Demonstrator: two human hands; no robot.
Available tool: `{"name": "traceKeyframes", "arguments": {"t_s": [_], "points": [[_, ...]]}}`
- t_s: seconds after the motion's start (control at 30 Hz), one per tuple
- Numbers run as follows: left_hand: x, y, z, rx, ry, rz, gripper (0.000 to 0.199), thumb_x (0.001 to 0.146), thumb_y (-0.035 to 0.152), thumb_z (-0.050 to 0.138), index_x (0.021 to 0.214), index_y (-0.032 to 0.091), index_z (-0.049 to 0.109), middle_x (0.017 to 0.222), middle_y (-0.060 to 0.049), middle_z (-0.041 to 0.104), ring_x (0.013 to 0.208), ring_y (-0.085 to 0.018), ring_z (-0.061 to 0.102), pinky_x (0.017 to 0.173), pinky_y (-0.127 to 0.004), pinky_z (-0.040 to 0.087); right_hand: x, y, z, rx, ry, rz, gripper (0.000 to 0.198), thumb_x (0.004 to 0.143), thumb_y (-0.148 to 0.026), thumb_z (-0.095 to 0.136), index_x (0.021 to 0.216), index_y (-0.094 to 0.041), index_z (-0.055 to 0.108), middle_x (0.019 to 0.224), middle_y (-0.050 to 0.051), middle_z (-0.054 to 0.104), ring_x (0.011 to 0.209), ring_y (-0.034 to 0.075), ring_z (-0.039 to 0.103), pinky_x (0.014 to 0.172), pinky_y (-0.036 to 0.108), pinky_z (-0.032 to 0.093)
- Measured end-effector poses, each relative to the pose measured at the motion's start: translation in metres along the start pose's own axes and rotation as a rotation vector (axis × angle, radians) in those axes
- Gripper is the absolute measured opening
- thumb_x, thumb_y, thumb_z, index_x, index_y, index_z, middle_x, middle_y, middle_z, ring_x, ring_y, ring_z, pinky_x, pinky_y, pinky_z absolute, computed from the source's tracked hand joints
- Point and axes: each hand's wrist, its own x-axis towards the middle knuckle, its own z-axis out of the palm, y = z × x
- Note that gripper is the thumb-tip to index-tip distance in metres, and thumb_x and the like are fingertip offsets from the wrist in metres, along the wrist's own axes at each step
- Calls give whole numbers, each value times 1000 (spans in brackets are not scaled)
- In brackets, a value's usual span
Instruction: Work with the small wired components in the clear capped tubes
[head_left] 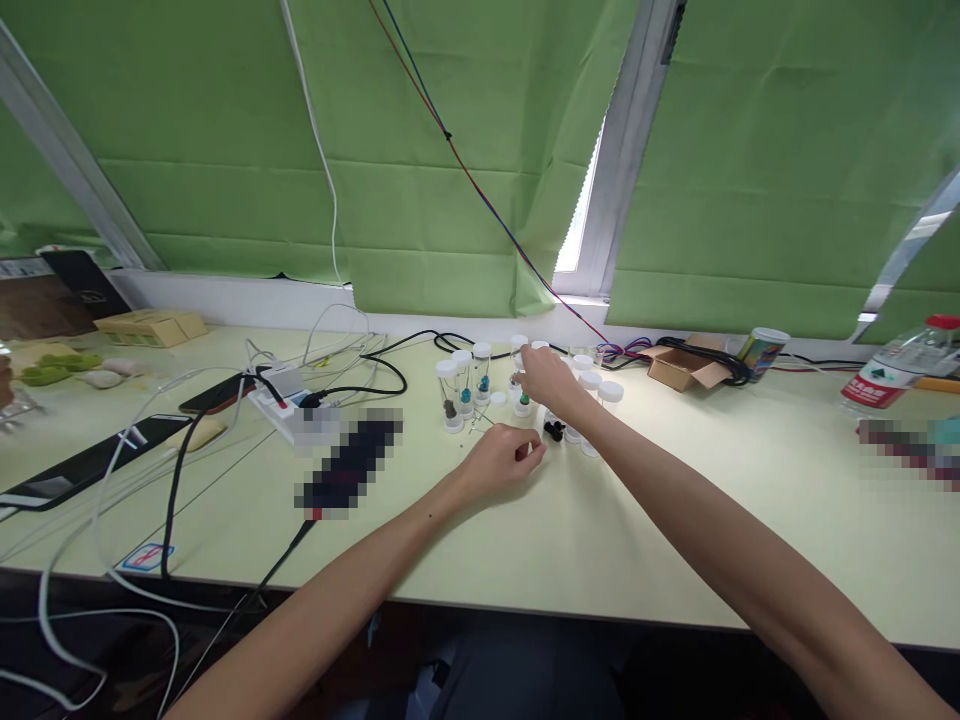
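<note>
My right hand reaches over a clear tube with green pieces in its bottom. Its fingers point down and are drawn together at the tube's upper part, and what they hold is hidden. My left hand rests on the table with its fingers curled; I cannot make out anything in them. Small black pieces lie just right of its fingertips. Left of the hands stand white-capped clear tubes, one with dark pieces and two with blue ones. A loose white cap and thin small bits lie between.
More capped tubes stand beneath and beside my right forearm. A small open carton with black cable lies at the back right, near a printed can and a bottle. Leftward are a power strip, a blurred dark device and trailing cables.
</note>
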Motion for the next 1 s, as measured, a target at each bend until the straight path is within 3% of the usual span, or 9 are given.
{"name": "traceKeyframes", "arguments": {"t_s": [0.3,0.47,0.53,0.67,0.77,0.9,1.0], "points": [[1,-1,0,23,-32,-20,34,91,32,47,61,17,53,52,3,46,51,-9,38,56,-27,30,-5,4,0,31,21,-9,33,96,-25,57,125,-14,44,95,13,64,91,29,65,62,29,39],[1,-3,1,26,-20,-14,35,90,30,46,58,17,49,51,3,43,50,-9,36,55,-27,29,-20,1,-4,60,95,-9,47,97,-24,55,138,-13,34,90,12,65,81,28,65,59,29,36],[1,-3,1,21,-16,-12,35,90,30,46,58,17,48,51,3,43,50,-9,36,55,-27,29,-28,0,-3,84,139,-40,44,98,-22,50,138,-11,34,87,11,65,77,26,64,59,29,35],[-1,-1,0,-32,-15,26,30,87,27,48,59,17,50,51,3,45,49,-9,37,55,-27,32,-43,1,12,196,245,-151,24,101,-21,39,121,-14,50,82,8,65,72,21,61,61,27,34],[-3,2,-2,-79,-20,88,30,84,25,50,55,18,46,48,4,42,48,-9,35,54,-27,32,-53,8,35,321,264,-179,20,100,-21,38,99,-16,58,74,4,62,64,17,56,61,26,34],[-4,4,-3,-97,1,127,32,84,28,51,54,18,47,48,3,42,48,-9,34,53,-27,31,-65,22,65,476,213,-273,21,97,-22,41,84,-18,58,69,2,60,59,14,49,61,25,35],[-3,2,-2,-78,67,113,36,88,33,50,56,17,51,50,2,46,49,-9,35,53,-27,31,-73,26,77,509,153,-350,9,83,-14,52,85,-18,59,74,2,63,66,15,53,63,24,36]]}}
